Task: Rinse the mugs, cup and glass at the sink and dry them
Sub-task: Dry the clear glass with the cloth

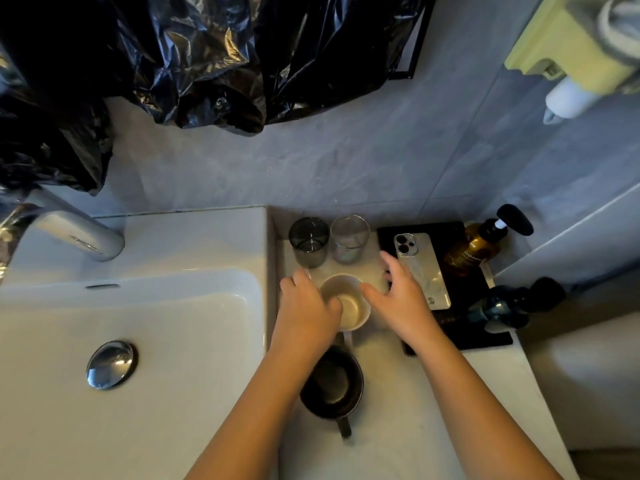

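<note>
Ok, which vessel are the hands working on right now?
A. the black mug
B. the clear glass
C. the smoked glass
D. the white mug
D: the left hand has its thumb over the rim of the white mug and the right hand is spread at its other side. The black mug sits in neither hand, and the smoked glass and clear glass stand apart at the back.

White mug (350,306), black mug (332,380), grey cup (308,241).

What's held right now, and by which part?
The left hand pinches the white mug by its rim, thumb inside. The right hand, fingers spread, holds nothing.
</note>
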